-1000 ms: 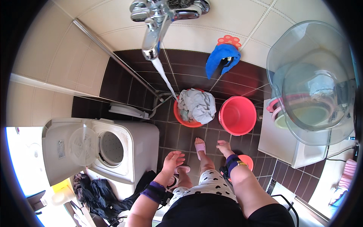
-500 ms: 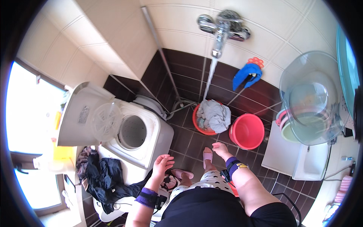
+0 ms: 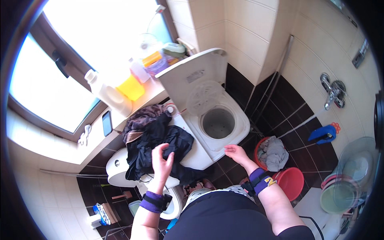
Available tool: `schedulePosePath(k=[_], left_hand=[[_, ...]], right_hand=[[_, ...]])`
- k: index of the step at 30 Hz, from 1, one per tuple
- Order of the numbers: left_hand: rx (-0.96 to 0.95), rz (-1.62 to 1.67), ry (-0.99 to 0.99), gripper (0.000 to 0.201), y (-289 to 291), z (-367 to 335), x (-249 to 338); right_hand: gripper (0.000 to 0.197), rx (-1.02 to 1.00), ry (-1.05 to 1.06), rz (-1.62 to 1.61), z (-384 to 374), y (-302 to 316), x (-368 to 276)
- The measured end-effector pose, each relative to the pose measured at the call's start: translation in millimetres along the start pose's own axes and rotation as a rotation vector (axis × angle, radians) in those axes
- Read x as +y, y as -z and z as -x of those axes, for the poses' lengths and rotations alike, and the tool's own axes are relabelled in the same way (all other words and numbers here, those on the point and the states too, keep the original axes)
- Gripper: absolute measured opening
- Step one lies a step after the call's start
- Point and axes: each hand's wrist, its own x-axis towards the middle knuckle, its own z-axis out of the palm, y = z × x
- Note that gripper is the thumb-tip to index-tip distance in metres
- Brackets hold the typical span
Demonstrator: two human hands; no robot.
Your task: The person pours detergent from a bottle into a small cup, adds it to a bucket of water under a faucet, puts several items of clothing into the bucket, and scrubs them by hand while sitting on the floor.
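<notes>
My left hand [image 3: 162, 165] is open, thumb apart from the fingers, over a heap of black clothes [image 3: 178, 140]. The heap lies on the closed left part of a white twin-tub washing machine [image 3: 194, 154], with a patterned dark garment [image 3: 146, 116] at its far side. My right hand [image 3: 237, 154] holds nothing, its fingers loosely stretched near the machine's front corner. The machine's lid [image 3: 200, 66] stands raised, showing a round spin tub [image 3: 218, 122]. Right of it, grey wet cloth [image 3: 275, 154] fills a red basin [image 3: 260, 158], where tap water runs.
A red bucket [image 3: 290, 184] stands beside the basin, under the wall tap [image 3: 334, 94]. On the sill are a white jug [image 3: 106, 92], a yellow container [image 3: 132, 89] and a phone [image 3: 107, 123]. A toilet [image 3: 172, 206] is at lower left; stacked basins [image 3: 340, 196] are at right.
My view has swung left toward the washing machine and window. My left hand is now over the black clothes, and my right hand has come to the machine's front corner.
</notes>
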Motion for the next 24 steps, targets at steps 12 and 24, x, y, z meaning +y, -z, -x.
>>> schedulePosePath(k=[12, 24], left_hand=[[-0.026, -0.292, 0.211, 0.051, 39, 5, -105], [-0.408, 0.306, -0.084, 0.031, 20, 21, -24]], right_hand=[[0.062, -0.413, 0.088, 0.116, -31, -179, -97], [0.037, -0.188, -0.312, -0.557, -47, -194, -101]])
